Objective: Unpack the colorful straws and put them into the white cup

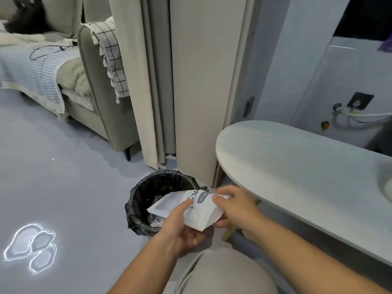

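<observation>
Both hands hold a white plastic package (197, 211) with dark print, folded over, just above the rim of a bin. My left hand (182, 228) grips it from below with the thumb pressed on top. My right hand (235, 206) pinches its right end. No straws and no white cup show in this view.
A round bin lined with a black bag (140, 200) stands on the grey floor, with scraps of paper inside. A pale oval table (297, 166) reaches in from the right. A beige sofa (99, 111) and curtains (148, 81) stand behind. My knee (222, 272) is at the bottom.
</observation>
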